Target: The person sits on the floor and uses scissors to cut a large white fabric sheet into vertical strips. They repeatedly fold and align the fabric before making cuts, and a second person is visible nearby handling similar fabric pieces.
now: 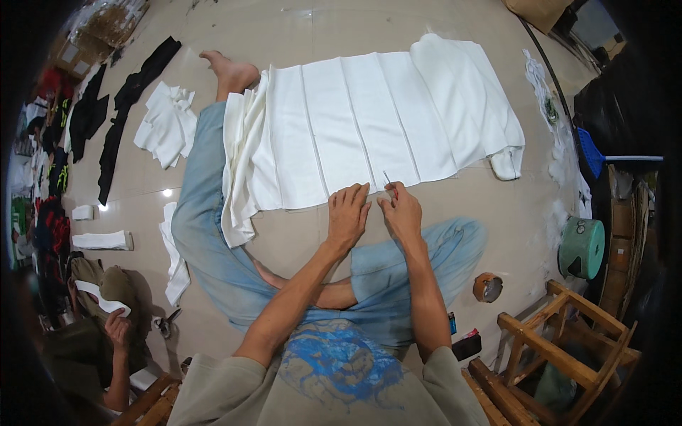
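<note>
A wide length of white knit fabric with dark lines across it lies on the floor in front of me. It is bunched at its left end and loosely rolled at its right. My left hand rests on the near edge of the fabric, fingers stretched out and palm down. Just right of it, my right hand is closed on a small tool with a thin metal tip and a bit of red. Its tip lies over the fabric's near edge; the grip is mostly hidden, so the tool's exact kind is unclear.
At lower left, another person's hand holds a white strip. White pieces and black cloth lie at left. To my right are a tape roll, a green roll, a wooden stool and a blue dustpan.
</note>
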`<state>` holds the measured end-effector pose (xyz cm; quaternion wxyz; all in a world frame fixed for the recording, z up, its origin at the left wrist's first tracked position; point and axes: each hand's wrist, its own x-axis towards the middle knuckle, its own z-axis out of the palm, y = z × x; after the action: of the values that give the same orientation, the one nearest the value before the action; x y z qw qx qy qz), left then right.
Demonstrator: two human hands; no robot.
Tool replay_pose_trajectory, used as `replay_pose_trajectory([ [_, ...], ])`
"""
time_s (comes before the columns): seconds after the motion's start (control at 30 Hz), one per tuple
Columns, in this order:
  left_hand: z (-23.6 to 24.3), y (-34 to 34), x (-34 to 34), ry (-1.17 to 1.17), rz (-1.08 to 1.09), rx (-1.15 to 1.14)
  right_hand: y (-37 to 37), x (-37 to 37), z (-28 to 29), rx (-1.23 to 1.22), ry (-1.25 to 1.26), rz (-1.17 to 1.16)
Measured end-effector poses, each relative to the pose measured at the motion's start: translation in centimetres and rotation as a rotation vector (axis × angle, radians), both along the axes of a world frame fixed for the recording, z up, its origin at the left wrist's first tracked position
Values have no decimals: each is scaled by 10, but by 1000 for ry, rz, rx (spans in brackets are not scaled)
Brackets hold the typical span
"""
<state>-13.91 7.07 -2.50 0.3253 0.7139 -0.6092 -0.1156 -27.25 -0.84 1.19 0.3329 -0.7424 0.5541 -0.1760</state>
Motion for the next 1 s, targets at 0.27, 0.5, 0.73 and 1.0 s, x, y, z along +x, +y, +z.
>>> replay_pose_trajectory([
  [0.27,4,-4,-1,18,20,-77,-14,-1,-18,123,-42,-16],
  [0.5,4,-19,6,43,19,-116,-20,-18,-16,178,-126,-188],
  [0.73,1,-10,7,155,-22,28,-22,-28,-23,2,-46,-276],
  [1.0,16,-5,-3,352,98,44,-1,-26,10,652,-372,-234],
])
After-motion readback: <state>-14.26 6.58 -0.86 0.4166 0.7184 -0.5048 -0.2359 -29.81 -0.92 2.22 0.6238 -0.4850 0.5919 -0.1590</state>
